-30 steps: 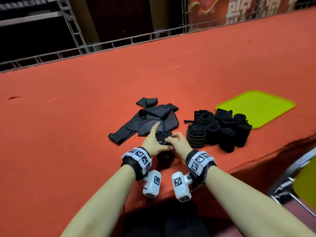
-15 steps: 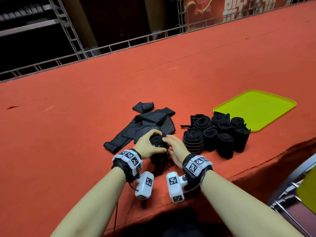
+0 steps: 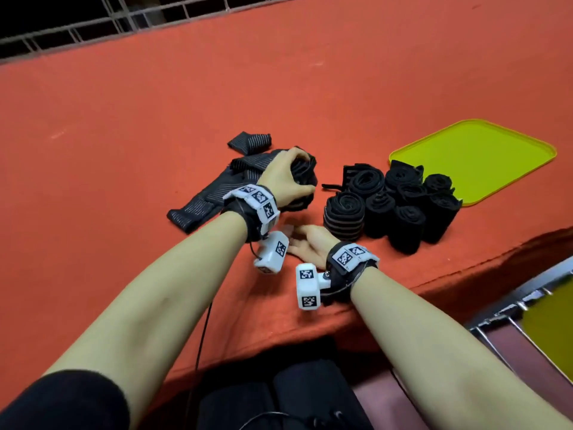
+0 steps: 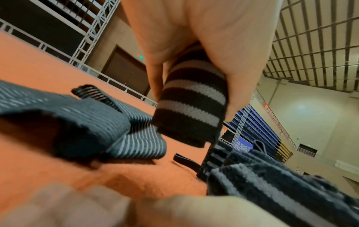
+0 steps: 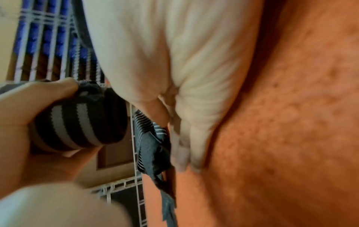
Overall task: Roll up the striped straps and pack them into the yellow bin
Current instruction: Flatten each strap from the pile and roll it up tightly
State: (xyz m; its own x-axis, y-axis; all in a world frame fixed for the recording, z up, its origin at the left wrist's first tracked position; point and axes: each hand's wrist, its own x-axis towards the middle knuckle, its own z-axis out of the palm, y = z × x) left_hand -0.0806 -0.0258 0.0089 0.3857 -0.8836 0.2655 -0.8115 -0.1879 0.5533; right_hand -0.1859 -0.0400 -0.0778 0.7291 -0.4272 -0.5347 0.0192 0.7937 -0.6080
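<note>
Red felt covers the long table (image 3: 155, 119), and against half a second ago the two hands have parted: both then met on one roll near the table's front edge, whereas now only one holds it. The flat yellow-green plastic bin (image 3: 474, 156) lies at the right as before, nothing inside it. Just beside its near-left edge stands the cluster of rolled black straps (image 3: 393, 203), unchanged. Left of that cluster lies the loose heap of unrolled grey-striped straps (image 3: 198, 206). The left hand (image 3: 285, 178) has lifted over this heap, fingers and thumb curled tightly round a rolled black strap with broad grey stripes (image 4: 192, 98). The right hand (image 3: 307, 243) rests flat on the felt near the front edge, fingers straight, holding nothing.
</note>
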